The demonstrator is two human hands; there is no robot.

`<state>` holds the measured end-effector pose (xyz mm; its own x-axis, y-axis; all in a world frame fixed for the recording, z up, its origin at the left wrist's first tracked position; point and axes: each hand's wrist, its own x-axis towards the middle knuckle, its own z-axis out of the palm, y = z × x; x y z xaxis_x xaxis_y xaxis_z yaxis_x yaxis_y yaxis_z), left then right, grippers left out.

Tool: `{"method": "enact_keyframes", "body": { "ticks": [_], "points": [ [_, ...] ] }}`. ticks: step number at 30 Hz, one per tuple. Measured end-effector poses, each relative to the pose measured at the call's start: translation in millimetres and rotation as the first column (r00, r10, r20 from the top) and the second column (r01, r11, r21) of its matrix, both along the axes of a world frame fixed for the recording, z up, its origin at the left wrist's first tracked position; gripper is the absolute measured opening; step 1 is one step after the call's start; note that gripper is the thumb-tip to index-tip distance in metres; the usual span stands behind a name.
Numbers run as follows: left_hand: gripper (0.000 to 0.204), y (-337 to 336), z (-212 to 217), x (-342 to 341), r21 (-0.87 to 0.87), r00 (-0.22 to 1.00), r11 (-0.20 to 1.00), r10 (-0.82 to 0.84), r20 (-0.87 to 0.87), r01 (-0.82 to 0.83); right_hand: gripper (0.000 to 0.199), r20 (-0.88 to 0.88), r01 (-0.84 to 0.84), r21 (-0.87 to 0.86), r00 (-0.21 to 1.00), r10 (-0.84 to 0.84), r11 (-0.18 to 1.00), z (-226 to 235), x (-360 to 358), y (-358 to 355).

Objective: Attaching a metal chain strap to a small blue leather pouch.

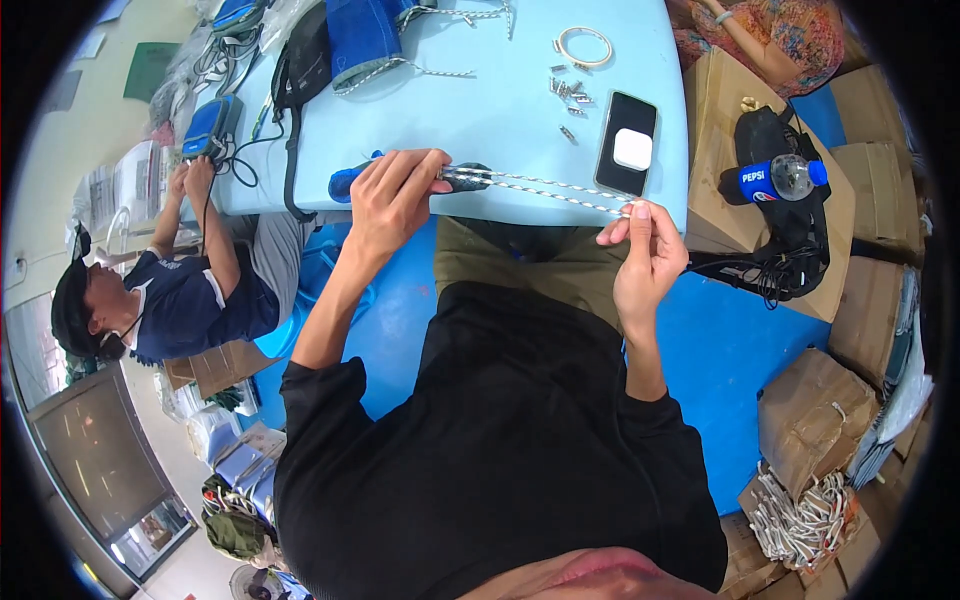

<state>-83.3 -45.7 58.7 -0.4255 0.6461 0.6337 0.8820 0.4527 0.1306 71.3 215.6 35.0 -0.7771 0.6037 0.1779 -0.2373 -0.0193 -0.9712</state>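
— Where's the cord?

— The cord (540, 187), white with dark flecks, runs doubled between both hands along the near edge of the pale blue desk (500, 110), just above the person's lap.

— And the left hand?

— The left hand (395, 195) comes up from a bent elbow in a black sleeve, knuckles up, fingers curled shut over a blue-handled tool (345, 183) and the cord's near end. The tool's dark tip pokes out past the thumb.

— The right?

— The right hand (645, 250) is raised, forearm nearly upright, thumb and forefinger pinched closed on the cord's far end; the other fingers are loosely folded. Whether a metal tip sits on that end is too small to tell.

— What's near?

— On the desk just behind the cord lies a black phone (625, 140) with a white case on it. Left of it are small metal clips (568, 92), and farther back a ring (583, 45). A blue bag (365, 35) with more cord lies at the far side. To the right, a bottle (780, 178) rests on a black bag on cardboard boxes. Another person (170, 290) sits at the left, hands on a blue device (208, 125).
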Motion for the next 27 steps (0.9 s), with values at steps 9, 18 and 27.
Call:
{"method": "enact_keyframes", "body": {
  "ticks": [9, 18, 27],
  "points": [
    [0.029, -9, -3, -1, 0.002, 0.996, 0.998, 0.058, 0.063, -0.058, 0.031, 0.114, -0.267, -0.482, 0.925, 0.362, 0.835, -9, 2, 8],
    [0.034, -16, -7, 2, -0.037, 0.999, 0.999, 0.024, 0.043, -0.022, 0.033, 0.151, -0.384, -0.571, 0.820, 0.553, 0.726, -28, -7, 0],
    [0.033, -17, 0, 3, -0.076, 0.999, 0.997, -0.019, 0.047, 0.023, 0.039, 0.314, -0.584, -0.445, 0.609, 0.728, 0.680, -58, -24, -18]
  ]
}}
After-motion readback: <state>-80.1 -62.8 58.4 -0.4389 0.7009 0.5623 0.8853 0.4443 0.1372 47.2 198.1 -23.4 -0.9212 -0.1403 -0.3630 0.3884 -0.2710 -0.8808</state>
